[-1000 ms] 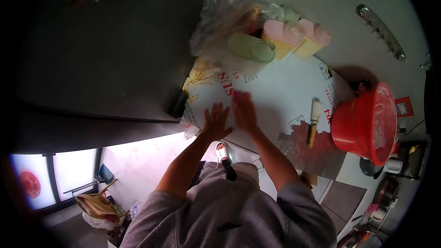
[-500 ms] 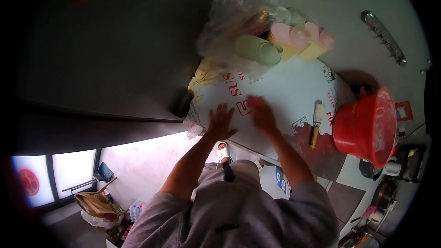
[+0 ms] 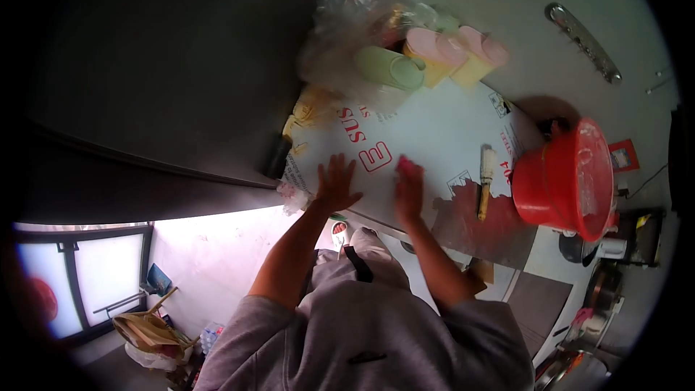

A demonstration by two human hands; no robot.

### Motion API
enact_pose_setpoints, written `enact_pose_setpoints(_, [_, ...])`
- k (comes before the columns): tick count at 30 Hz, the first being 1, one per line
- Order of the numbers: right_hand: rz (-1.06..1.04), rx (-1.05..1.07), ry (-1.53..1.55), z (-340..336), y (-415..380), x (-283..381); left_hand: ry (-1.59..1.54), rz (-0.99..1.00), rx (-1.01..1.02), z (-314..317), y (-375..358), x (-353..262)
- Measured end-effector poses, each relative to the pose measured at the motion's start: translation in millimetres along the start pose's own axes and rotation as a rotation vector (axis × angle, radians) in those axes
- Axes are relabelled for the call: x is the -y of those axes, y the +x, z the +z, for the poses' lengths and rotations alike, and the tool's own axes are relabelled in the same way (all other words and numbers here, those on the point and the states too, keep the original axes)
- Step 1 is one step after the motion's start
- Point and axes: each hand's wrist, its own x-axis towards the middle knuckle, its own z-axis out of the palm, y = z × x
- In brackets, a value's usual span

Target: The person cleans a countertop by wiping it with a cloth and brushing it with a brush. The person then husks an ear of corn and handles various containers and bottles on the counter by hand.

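In the head view, my left hand (image 3: 335, 184) lies open, fingers spread, on the printed worktop (image 3: 434, 130), holding nothing. My right hand (image 3: 410, 194) has a pink cloth (image 3: 409, 166) at its fingers on that surface; how tightly they close, I can't tell. The brush (image 3: 486, 174) lies nearby, beside the red bucket (image 3: 546, 182).

The left hand (image 3: 335, 182) lies spread on the printed sheet (image 3: 434, 127), the right hand (image 3: 409, 192) holding a pink item (image 3: 408, 166).
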Motion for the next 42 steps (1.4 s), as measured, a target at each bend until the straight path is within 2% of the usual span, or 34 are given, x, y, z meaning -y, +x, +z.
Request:
enact_pose_setpoints(1, [-0.1, 0.024, 0.042, 3, -13, 6, -0.066, -0.005, -0.061, -1, -1, -1])
enact_pose_setpoints(2, [-0.088, 0.124, -0.036, 9, -38, 11, -0.072, -0.004, -0.068, -2, -2, 0])
enact_pose_setpoints(4, [-0.197, 0.255, 0.067, -7, -49, 6, -0.081, 0.002, -0.077, -3, -2, 0])
enact_pose_setpoints(7, [-0.103, 0.244, 0.086, -41, -26, -34, -0.096, 0.024, -0.18, -4, -6, -2])
enact_pose_setpoints(8, [-0.045, 0.065, -0.03, -56, -18, -34, -0.106, -0.008, -0.182, -8, -5, -6])
enact_pose_setpoints(10, [0.098, 0.095, -0.076, -60, -20, -48, -0.127, -0.071, -0.183, -16, -4, -16])
enact_pose_setpoints(12, [0.039, 0.072, -0.229, -36, -43, -42, -0.141, -0.059, -0.277, -11, 3, -31])
enact_pose_setpoints(13, [0.014, 0.168, -0.135, -29, -56, -37, -0.152, -0.055, -0.324, -9, 10, -38])
enact_pose_setpoints(16, [-0.183, 0.28, 0.017, -45, -64, -20, -0.239, 0.049, -0.244, -10, 29, -62])
enact_pose_setpoints(19, [-0.064, 0.372, 0.038, -79, -27, -49, -0.171, 0.063, -0.204, -13, 40, -83])
enact_pose_setpoints(20, [-0.048, 0.192, -0.053, -72, -24, -72, -0.144, 0.083, -0.212, -14, 45, -86])
enact_pose_setpoints(22, [0.074, 0.13, -0.123, -80, -4, -82, -0.096, 0.115, -0.227, -14, 55, -90])
enact_pose_setpoints(24, [0.106, 0.091, -0.266, -46, -17, -79, -0.064, 0.088, -0.181, -15, 67, -95])
enact_pose_setpoints(26, [-0.003, 0.212, -0.036, -51, -14, -48, -0.041, 0.076, -0.183, -15, 85, -98])
enact_pose_setpoints(28, [-0.142, 0.329, 0.097, -54, -17, -54, -0.024, 0.075, -0.225, -13, 101, -98])
enact_pose_setpoints(31, [-0.05, 0.382, 0.109, -66, 20, -104, -0.066, 0.099, -0.231, -19, 116, -98])
enact_pose_setpoints(32, [-0.014, 0.295, 0.135, -65, 43, -123, -0.047, 0.099, -0.236, -16, 119, -98])
enact_pose_setpoints(34, [0.008, 0.019, -0.16, -53, 64, -136, -0.007, 0.099, -0.246, -14, 125, -98])
enact_pose_setpoints(37, [0.106, 0.126, -0.048, -22, 60, -118, 0.012, 0.072, -0.202, -21, 121, -107])
enact_pose_setpoints(38, [-0.023, 0.124, -0.159, -26, 47, -92, 0.013, 0.063, -0.185, -24, 121, -110])
enact_pose_setpoints(40, [-0.193, 0.26, -0.008, -38, 49, -97, 0.02, 0.042, -0.148, -30, 120, -112])
enact_pose_setpoints(42, [-0.009, 0.432, 0.017, -44, 86, -121, 0.038, 0.04, -0.137, -33, 120, -112])
